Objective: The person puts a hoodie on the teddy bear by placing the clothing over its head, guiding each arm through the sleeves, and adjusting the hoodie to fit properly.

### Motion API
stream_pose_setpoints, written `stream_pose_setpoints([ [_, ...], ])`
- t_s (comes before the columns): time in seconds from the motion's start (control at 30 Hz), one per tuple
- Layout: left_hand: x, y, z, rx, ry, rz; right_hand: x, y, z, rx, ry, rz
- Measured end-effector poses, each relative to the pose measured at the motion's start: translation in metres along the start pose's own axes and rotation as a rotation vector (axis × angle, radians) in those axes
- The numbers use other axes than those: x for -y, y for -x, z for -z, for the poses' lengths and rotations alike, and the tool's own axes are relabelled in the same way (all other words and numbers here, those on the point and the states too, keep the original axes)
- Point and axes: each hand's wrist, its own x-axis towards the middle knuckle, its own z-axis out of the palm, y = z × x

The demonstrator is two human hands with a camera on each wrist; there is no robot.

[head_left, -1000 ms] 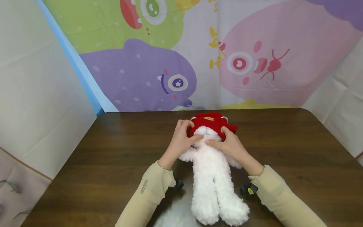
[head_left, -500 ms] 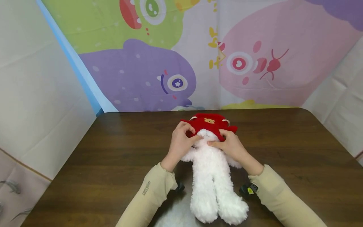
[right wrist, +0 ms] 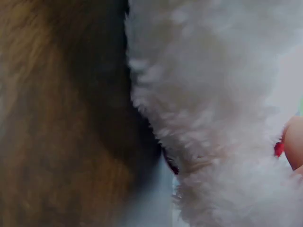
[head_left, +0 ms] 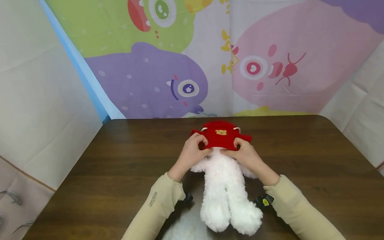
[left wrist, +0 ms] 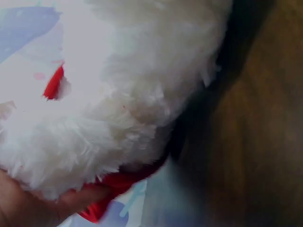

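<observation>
A white fluffy plush toy (head_left: 223,180) lies on its back, legs toward me. Its head is covered by a small red garment (head_left: 220,135) with a bear patch and white cord loops. My left hand (head_left: 193,148) pinches the garment's lower edge on the left, thumb at the toy's neck. On the right my right hand (head_left: 246,153) grips the same edge. In the left wrist view, white fur (left wrist: 147,75) fills the middle, with red cloth (left wrist: 111,189) by the fingers. The right wrist view is mostly fur (right wrist: 203,85), a fingertip (right wrist: 294,142) showing at its edge.
The toy rests on a dark wooden table (head_left: 135,156). Behind it hangs a cartoon-printed cloth (head_left: 144,80), with pale cloth walls on both sides. A grey-white patch (head_left: 186,223) shows at the near edge. Black devices (head_left: 263,200) sit under both wrists.
The red garment's lower edge has come down over the toy's face to its neck, spreading flatter with the bear patch facing up. Both hands keep their hold and have moved slightly toward me.
</observation>
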Motion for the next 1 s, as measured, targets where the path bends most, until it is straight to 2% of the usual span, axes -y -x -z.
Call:
stream_pose_setpoints([
  [0.17, -0.003, 0.000, -0.004, 0.006, 0.028, 0.150, -0.002, -0.002, 0.002, 0.012, 0.032, -0.054],
  [0.37, -0.001, 0.003, -0.008, 0.001, 0.201, 0.403, -0.003, -0.001, 0.006, 0.036, 0.014, -0.095],
  [0.53, 0.004, 0.004, -0.006, 0.019, 0.349, 0.542, -0.006, 0.000, 0.018, 0.098, 0.003, -0.127],
  [0.67, 0.008, 0.005, -0.006, 0.027, 0.474, 0.592, -0.012, -0.001, 0.027, 0.227, 0.018, -0.155],
  [0.77, 0.010, 0.008, -0.008, 0.010, 0.554, 0.596, -0.019, -0.002, 0.027, 0.280, -0.010, -0.167],
  [0.9, 0.010, 0.009, -0.011, -0.005, 0.652, 0.583, -0.026, -0.003, 0.020, 0.229, -0.162, -0.122],
  [1.0, 0.007, 0.009, -0.013, 0.046, 0.706, 0.553, -0.028, -0.003, 0.015, 0.157, -0.252, -0.053],
])
